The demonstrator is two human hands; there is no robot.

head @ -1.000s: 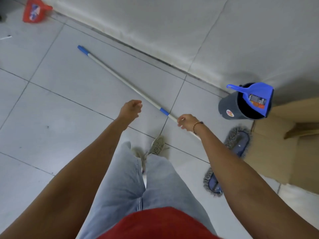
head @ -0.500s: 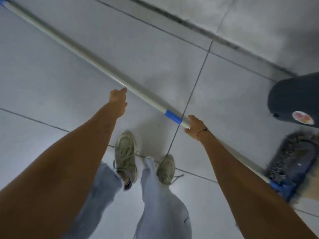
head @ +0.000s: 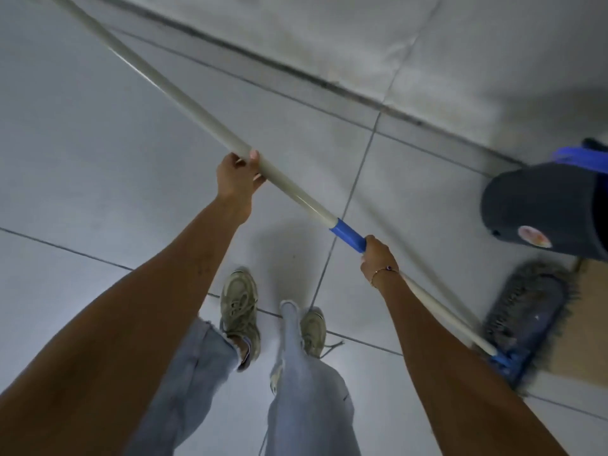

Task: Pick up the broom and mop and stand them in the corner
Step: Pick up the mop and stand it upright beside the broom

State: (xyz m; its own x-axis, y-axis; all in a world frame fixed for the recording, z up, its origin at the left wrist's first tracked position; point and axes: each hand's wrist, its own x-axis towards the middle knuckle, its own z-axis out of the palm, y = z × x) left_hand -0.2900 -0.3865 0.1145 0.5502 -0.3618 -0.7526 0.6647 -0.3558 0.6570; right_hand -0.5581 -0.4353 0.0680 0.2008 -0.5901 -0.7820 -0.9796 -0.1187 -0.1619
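The mop has a long white pole with a blue collar and a flat blue-grey fringed head low at the right. My left hand is closed around the white pole near the middle of the view. My right hand grips the pole just below the blue collar. The pole is lifted off the floor and slants from upper left down to the head at the right. No broom is in view.
A dark grey bucket with a blue dustpan in it stands at the right, by the wall base. Brown cardboard lies under the mop head. My feet stand on grey floor tiles.
My left hand has closed on the pole; earlier it was only beside it. The pole has risen off the floor in both hands, and my view has dropped closer.
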